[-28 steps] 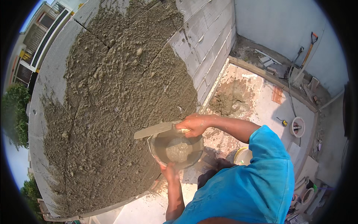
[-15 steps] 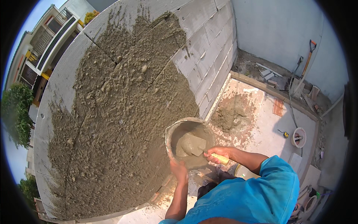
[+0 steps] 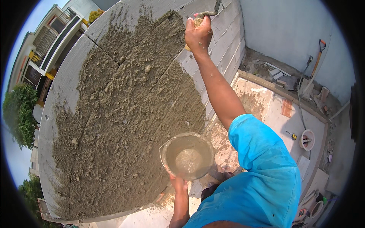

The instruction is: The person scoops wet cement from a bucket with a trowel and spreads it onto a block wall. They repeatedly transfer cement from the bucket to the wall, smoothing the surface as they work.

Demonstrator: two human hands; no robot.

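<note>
My right hand (image 3: 199,36) is raised at the upper part of the block wall (image 3: 228,30), its fingers wrapped round the yellowish handle of a trowel (image 3: 210,13). The trowel's bent metal neck points up and its blade is cut off by the top of the picture. Low against the wall, my left hand (image 3: 179,184) grips the near rim of a round bucket (image 3: 165,161) tilted so its inside shows. Wet grey mortar (image 3: 189,161) lies at the bottom of that bucket. Rough mortar (image 3: 125,114) covers much of the wall's left side, leaving bare blocks at the upper right.
Mortar smears and splashes mark the floor (image 3: 281,114) to the right. A white pail (image 3: 311,140) and a yellow tape measure (image 3: 293,136) are there. A shovel with an orange handle (image 3: 317,60) leans by the grey wall near rubble. A wooden beam (image 3: 266,89) edges the floor.
My right hand has lifted the trowel out of the bucket and up to the top of the wall. The bucket has shifted slightly down and left in my left hand.
</note>
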